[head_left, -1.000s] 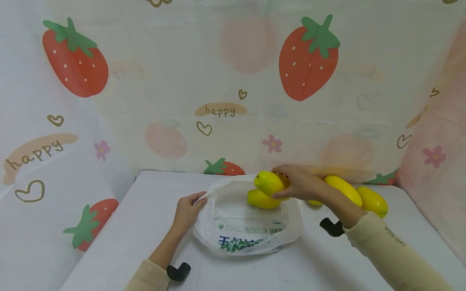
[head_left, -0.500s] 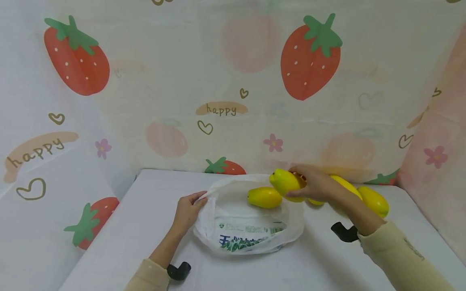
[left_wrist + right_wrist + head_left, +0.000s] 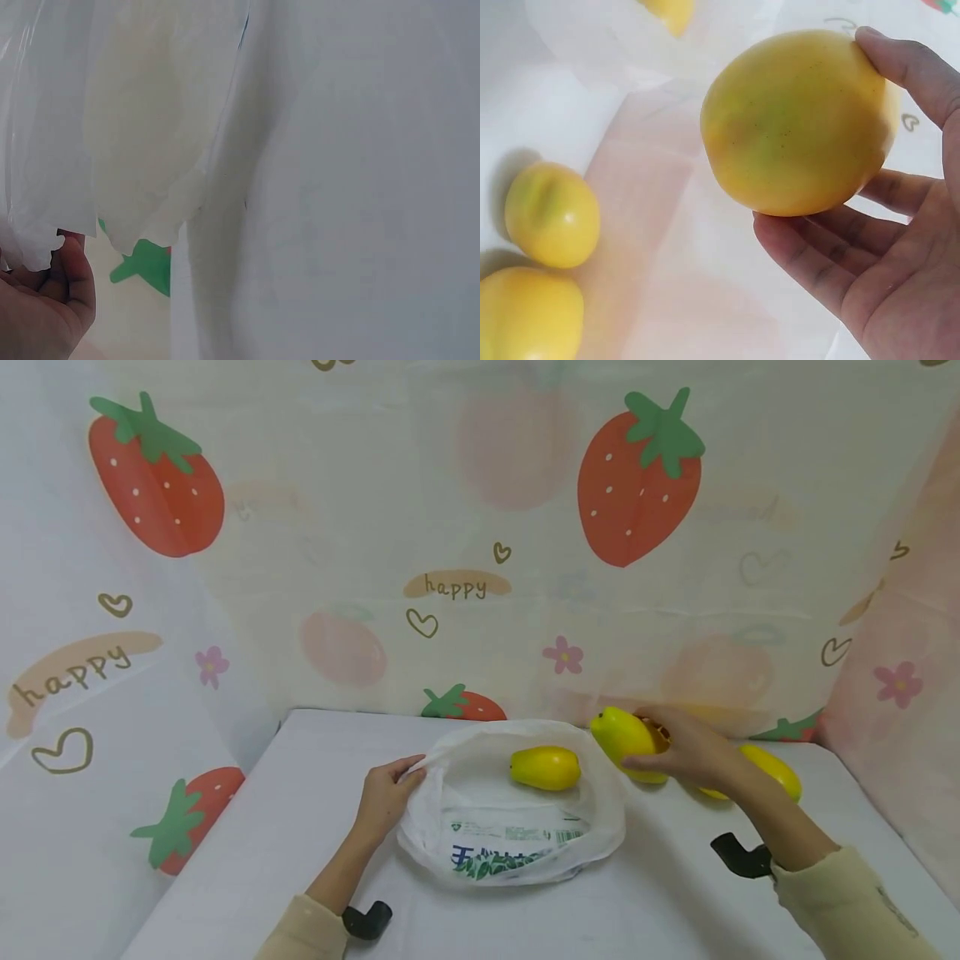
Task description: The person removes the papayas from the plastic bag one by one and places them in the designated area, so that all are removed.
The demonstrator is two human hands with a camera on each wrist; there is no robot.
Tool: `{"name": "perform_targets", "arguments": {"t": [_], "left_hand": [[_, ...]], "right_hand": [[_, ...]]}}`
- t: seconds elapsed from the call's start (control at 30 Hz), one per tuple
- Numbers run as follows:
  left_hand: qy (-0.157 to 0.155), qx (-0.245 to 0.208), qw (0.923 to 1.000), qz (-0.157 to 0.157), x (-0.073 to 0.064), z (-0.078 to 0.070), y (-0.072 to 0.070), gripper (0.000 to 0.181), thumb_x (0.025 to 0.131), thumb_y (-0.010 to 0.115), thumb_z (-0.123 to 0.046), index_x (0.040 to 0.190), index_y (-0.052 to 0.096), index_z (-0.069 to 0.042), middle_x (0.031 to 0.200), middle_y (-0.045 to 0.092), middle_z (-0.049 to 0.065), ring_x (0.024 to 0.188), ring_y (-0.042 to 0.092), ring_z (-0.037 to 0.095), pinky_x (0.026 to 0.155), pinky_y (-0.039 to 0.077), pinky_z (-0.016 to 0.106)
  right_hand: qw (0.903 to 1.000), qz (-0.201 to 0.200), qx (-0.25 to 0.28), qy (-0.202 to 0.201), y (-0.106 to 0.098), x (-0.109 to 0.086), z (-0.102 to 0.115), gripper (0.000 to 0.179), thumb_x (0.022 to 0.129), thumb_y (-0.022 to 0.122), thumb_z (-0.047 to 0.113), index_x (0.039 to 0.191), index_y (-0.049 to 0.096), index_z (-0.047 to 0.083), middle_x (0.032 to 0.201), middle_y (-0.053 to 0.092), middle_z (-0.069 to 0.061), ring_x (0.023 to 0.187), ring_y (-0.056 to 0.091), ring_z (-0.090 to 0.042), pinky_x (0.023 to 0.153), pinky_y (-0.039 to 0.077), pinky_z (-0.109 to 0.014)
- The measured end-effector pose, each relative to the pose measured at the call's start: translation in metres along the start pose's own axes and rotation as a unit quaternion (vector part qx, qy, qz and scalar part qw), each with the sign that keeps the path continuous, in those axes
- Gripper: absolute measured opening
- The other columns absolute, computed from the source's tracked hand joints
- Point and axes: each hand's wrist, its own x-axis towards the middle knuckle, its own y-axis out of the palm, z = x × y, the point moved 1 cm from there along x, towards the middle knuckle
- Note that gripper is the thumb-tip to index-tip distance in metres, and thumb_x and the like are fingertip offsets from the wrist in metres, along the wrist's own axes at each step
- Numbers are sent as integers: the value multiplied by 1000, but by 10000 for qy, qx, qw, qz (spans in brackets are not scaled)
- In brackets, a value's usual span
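Note:
A white plastic bag (image 3: pixel 420 827) with printing lies wide-mouthed on the table. One yellow papaya (image 3: pixel 545 768) rests on its side inside. My left hand (image 3: pixel 386 797) pinches the bag's left rim; in the left wrist view, its curled fingers (image 3: pixel 75 277) meet the thin plastic. Just right of the bag, my right hand (image 3: pixel 690 747) grips another yellow papaya (image 3: pixel 624 735), greenish at its narrow end. The right wrist view shows the thumb on one side of this papaya (image 3: pixel 795 127) and the fingers below it.
Further right on the white table (image 3: pixel 300 827), more papayas (image 3: pixel 776 772) lie partly behind the right forearm. Two papayas (image 3: pixel 551 217) show in the right wrist view. A strawberry-printed curtain (image 3: pixel 465 485) stands behind. A black curved piece sits at each wrist.
My right hand has carried its papaya rightward, from above the bag to beyond the bag's right rim. The left hand and the papaya in the bag have stayed put.

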Motion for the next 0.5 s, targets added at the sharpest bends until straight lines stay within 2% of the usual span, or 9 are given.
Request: {"name": "perform_targets", "arguments": {"t": [0.1,0.3,0.5], "left_hand": [[-45,-21,10000,-1,0,0,0,31,93,63,-15,121,67,-3,127,66,17,125,58,33,104,48,46],[-30,-27,10000,12,1,2,0,31,93,63,-15,121,67,-2,126,66,17,123,60,33,103,50,46],[-33,8,10000,3,1,2,0,31,93,63,-15,121,67,-2,127,66,18,124,59,33,103,49,46]], "right_hand": [[9999,-68,-62,81,-1,-5,-5,65,78,77,47,125,57,6,106,62,-7,90,53,-21,78,49,-33],[9997,-159,-89,183,-3,-13,-16,67,79,76,51,125,57,7,99,62,-6,86,53,-20,70,45,-28],[9996,-286,-10,89,-2,-19,-26,66,80,75,49,127,57,7,96,63,-5,83,53,-19,67,46,-28]]}}
